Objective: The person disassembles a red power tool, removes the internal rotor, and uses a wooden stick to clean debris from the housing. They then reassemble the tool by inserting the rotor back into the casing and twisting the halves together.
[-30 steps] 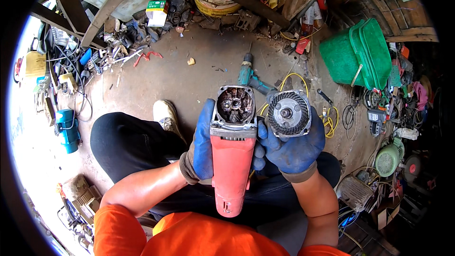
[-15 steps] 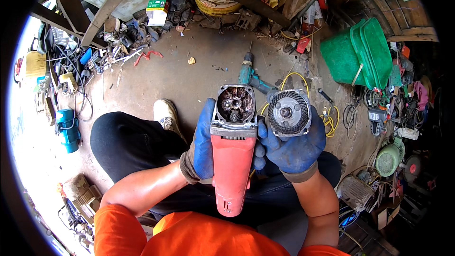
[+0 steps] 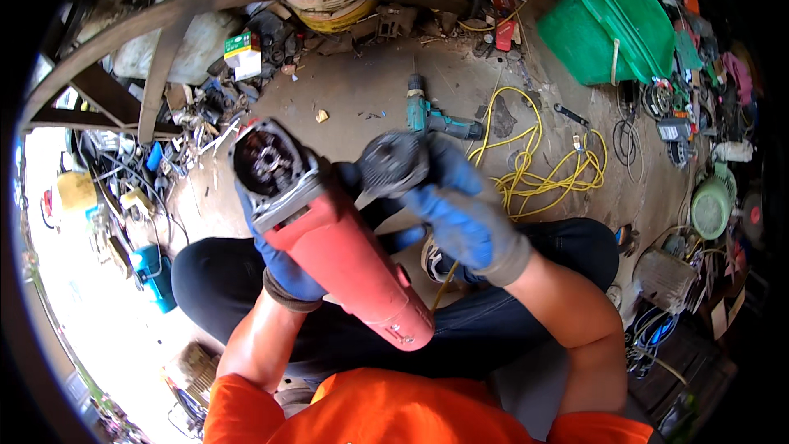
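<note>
My left hand [image 3: 289,267], in a blue work glove, is closed around a red angle grinder [image 3: 353,259]. The grinder tilts with its metal head up to the left. That head stands uncovered, showing the dark, greasy hollow of its gear housing [image 3: 269,163]. In my right hand [image 3: 472,230], gloved the same way, is the grinder's gear cover with a toothed bevel gear [image 3: 393,163], held just right of the housing and apart from it. This part and the hand are slightly smeared by motion. Beyond my hands a teal cordless drill [image 3: 431,117] lies on the floor.
A yellow cord [image 3: 526,173] lies in loops right of the drill. At the far right stands a green bucket [image 3: 604,29]. Scrap parts [image 3: 193,111] pile up along the left, beside a small green-and-white box [image 3: 243,56]. An old motor [image 3: 664,279] sits at the right.
The grinder has swung left and tilted, its head now up to the left. My right hand has brought the gear cover leftward and turned it. The whole view has shifted somewhat.
</note>
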Demonstrator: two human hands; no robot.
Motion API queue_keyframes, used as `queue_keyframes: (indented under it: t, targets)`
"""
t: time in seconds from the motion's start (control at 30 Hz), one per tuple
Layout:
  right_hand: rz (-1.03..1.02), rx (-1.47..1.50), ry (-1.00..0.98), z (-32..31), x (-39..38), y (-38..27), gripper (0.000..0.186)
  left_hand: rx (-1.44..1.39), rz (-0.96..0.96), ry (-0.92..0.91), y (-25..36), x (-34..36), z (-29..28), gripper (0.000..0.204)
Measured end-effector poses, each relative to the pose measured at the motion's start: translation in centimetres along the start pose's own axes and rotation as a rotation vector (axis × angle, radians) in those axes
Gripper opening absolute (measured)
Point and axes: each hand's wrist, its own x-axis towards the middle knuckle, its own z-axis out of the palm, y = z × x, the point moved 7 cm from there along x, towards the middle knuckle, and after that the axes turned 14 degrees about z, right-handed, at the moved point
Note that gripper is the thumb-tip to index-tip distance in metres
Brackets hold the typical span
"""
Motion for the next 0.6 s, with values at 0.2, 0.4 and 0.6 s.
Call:
queue_keyframes:
  t: [0.2,0.4,0.6]
  targets:
    - [-0.013,0.089,-0.053,0.5,0.8,3.0,0.045,0.108,-0.147,0.113,2.0,0.4,2.9,0.063]
    - [-0.217,-0.665,0.256,0.7,0.9,1.6,0.046,0.287,0.115,0.110,0.5,-0.5,0.2,0.020]
    - [-0.169,-0.620,0.151,0.8,-0.3,0.3,0.052,0.056,0.005,0.238,-1.3,-0.1,-1.7,0.035]
